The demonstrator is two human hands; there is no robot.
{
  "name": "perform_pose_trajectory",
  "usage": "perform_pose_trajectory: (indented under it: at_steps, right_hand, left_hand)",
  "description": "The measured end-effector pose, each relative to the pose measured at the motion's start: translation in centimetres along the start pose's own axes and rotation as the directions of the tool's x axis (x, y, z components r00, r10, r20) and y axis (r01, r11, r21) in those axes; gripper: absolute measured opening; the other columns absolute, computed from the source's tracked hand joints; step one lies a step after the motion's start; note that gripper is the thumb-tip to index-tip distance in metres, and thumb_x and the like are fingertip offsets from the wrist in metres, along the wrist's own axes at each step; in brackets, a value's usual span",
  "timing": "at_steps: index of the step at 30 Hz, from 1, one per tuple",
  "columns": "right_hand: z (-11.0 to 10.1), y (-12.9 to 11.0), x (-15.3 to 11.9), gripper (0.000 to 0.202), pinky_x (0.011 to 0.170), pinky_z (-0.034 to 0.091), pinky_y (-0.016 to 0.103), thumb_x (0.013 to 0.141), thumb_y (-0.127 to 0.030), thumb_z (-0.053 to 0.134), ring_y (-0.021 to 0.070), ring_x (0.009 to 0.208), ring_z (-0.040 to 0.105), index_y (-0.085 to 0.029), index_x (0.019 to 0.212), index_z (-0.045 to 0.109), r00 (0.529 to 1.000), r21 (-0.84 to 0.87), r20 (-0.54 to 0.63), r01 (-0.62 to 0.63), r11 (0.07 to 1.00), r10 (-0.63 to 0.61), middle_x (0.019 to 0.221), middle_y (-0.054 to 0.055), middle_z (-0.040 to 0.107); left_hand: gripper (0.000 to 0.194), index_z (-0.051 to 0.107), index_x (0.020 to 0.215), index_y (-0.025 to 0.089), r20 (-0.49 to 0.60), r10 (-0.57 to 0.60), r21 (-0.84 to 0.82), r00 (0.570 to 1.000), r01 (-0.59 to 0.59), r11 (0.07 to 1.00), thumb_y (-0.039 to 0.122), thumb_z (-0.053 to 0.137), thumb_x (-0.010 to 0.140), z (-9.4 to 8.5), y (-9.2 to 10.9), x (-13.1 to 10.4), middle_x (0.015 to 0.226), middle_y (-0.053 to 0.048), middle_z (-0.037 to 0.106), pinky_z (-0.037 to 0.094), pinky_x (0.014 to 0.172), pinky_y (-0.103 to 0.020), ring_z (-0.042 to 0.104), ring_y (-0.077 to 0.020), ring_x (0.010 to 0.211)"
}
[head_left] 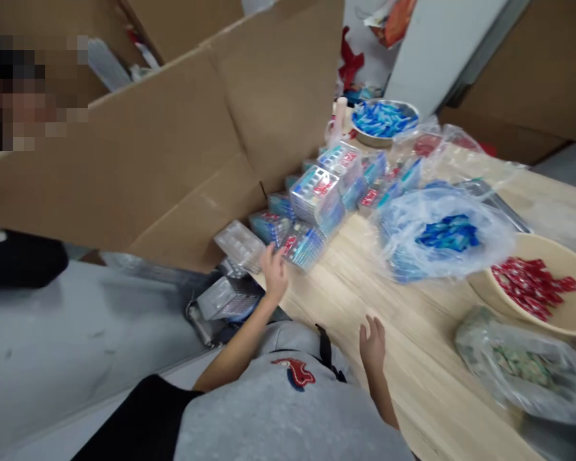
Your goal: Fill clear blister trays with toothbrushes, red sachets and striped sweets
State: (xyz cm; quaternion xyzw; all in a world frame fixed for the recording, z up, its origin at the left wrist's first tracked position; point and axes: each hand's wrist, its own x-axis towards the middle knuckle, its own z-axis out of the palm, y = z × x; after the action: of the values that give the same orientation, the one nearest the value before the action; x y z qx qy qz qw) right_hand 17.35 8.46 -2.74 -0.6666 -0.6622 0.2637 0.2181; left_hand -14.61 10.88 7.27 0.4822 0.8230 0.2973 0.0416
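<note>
My left hand is raised at the table's left edge, fingers apart, beside a stack of clear plastic trays. Its fingertips overlap the corner of that stack in view; whether they touch it I cannot tell. Just right of it lies a stack of filled clear packs with red and blue contents. My right hand hovers over the wooden table near my body, fingers spread, holding nothing. Taller stacks of filled packs stand behind, against the cardboard.
A large cardboard sheet borders the left. Right of the packs are a plastic bag of blue sachets, a beige bowl of red sachets and a bag of greenish sachets. A metal bowl of blue sachets stands at the back. A person is at upper left.
</note>
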Motion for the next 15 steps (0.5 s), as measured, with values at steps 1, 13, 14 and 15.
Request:
perform_pose_trajectory:
  at_steps: [1, 13, 14, 15]
  right_hand:
    - [0.1, 0.0, -1.2, 0.06, 0.097, 0.041, 0.05, 0.086, -0.05, 0.028, 0.0327, 0.119, 0.049, -0.007, 0.112, 0.061, 1.0, 0.018, 0.02, -0.015, 1.0, 0.014, 0.123, 0.024, 0.056]
    - [0.3, -3.0, -0.3, 0.054, 0.082, 0.052, 0.04, 0.076, -0.051, 0.038, 0.0283, 0.089, 0.068, -0.012, 0.099, 0.066, 0.963, 0.119, 0.261, -0.097, 0.988, 0.063, 0.103, 0.018, 0.071]
    - [0.2, -3.4, 0.3, 0.055, 0.082, 0.052, 0.041, 0.075, -0.052, 0.038, 0.0295, 0.089, 0.068, -0.012, 0.099, 0.066, 0.961, 0.121, 0.27, -0.091, 0.988, 0.055, 0.103, 0.019, 0.071]
    - [0.2, -3.7, 0.9, 0.056, 0.081, 0.052, 0.042, 0.074, -0.053, 0.039, 0.0307, 0.089, 0.068, -0.011, 0.099, 0.066, 0.959, 0.121, 0.28, -0.086, 0.989, 0.049, 0.103, 0.02, 0.071]
  left_hand:
    - [0.046, 0.042, 0.135, 0.013, -0.092, -0.184, 0.038, 0.979, 0.188, 0.981, 0.015, 0.035, 0.089, -1.9, -1.5, 0.7, 0.151, -0.015, 0.027, 0.019, 0.116, -0.044, 0.019, -0.023, 0.143]
    - [0.034, 0.056, 0.116, 0.015, 0.105, -0.763, 0.189, 0.638, 0.741, 0.645, 0.036, 0.054, 0.09, -7.9, -8.8, 7.6, 0.116, -0.009, 0.059, 0.052, 0.086, -0.042, 0.06, -0.0206, 0.101]
    - [0.033, 0.056, 0.115, 0.014, 0.102, -0.761, 0.196, 0.641, 0.737, 0.647, 0.035, 0.055, 0.09, -7.9, -8.6, 7.8, 0.115, -0.009, 0.059, 0.052, 0.084, -0.041, 0.06, -0.0202, 0.099]
    - [0.032, 0.056, 0.115, 0.014, 0.094, -0.757, 0.199, 0.646, 0.733, 0.65, 0.034, 0.055, 0.09, -8.0, -8.4, 8.1, 0.114, -0.009, 0.059, 0.053, 0.083, -0.04, 0.06, -0.0198, 0.098]
